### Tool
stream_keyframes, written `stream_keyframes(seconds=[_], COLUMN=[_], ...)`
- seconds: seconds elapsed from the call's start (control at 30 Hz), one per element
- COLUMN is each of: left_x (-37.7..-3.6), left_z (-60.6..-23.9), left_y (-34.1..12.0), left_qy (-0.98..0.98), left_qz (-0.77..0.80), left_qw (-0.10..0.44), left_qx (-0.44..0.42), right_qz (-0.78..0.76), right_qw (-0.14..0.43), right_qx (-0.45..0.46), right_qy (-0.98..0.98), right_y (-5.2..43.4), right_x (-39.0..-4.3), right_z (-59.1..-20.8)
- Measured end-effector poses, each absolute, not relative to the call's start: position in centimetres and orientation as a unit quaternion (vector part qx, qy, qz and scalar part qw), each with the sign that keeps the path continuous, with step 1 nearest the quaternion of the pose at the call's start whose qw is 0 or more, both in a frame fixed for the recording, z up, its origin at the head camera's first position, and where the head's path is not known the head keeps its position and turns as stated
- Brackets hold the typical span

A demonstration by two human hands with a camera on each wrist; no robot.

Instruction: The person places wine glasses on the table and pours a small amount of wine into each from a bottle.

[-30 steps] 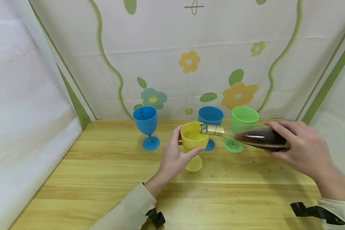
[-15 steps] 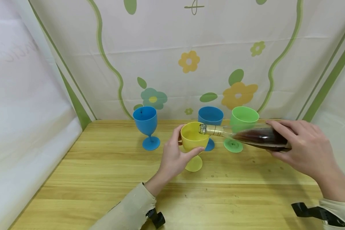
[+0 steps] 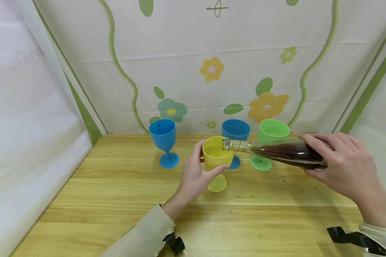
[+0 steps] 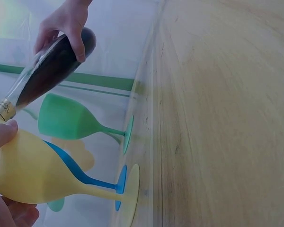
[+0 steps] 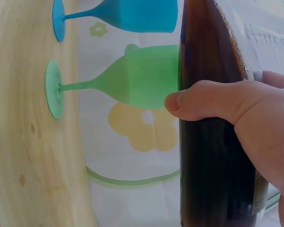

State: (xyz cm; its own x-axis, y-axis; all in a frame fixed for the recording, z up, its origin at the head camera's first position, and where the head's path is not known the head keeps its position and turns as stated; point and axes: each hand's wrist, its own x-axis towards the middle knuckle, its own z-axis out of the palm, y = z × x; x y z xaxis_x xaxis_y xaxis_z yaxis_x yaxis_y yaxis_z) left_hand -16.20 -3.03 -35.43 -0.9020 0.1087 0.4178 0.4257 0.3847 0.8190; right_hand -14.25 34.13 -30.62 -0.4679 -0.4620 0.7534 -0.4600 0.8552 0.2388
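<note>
My left hand (image 3: 196, 171) grips the bowl of a yellow plastic goblet (image 3: 217, 157), fingers behind it and thumb across the front. The goblet stands upright, its foot on the wooden table. My right hand (image 3: 344, 164) holds a clear glass bottle (image 3: 289, 151) of dark liquid round its body, tipped nearly level with the neck pointing left. The bottle's mouth lies over the goblet's rim. Dark liquid reaches toward the neck in the head view, and no stream shows. In the right wrist view, the thumb (image 5: 199, 100) presses along the dark bottle (image 5: 217, 156).
A blue goblet (image 3: 163, 137) stands back left. Another blue goblet (image 3: 236, 128) is partly hidden behind the yellow one, and a green goblet (image 3: 273, 130) stands behind the bottle. A flower-printed cloth (image 3: 186, 39) hangs at the back of the table (image 3: 132, 192).
The bottle has tipped slightly more, and its dark liquid has run farther toward the neck. My right hand has shifted a little right. My left hand and the yellow goblet have stayed still.
</note>
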Motion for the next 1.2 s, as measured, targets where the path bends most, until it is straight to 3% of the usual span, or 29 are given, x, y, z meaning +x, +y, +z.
stream_keyframes(seconds=[0.77, 1.2], left_x=[-16.2, -16.2], left_z=[-35.4, -35.3], left_y=[-3.1, -3.0], left_qy=[-0.818, -0.818], left_qz=[-0.531, -0.530], left_qw=[0.148, 0.152], left_qx=[-0.161, -0.164], right_qz=[-0.021, -0.055], right_qw=[0.455, 0.419], right_qx=[0.281, 0.277], right_qy=[-0.845, -0.863], right_y=[34.2, 34.3], right_x=[-14.3, -13.4], right_z=[-30.3, -29.1])
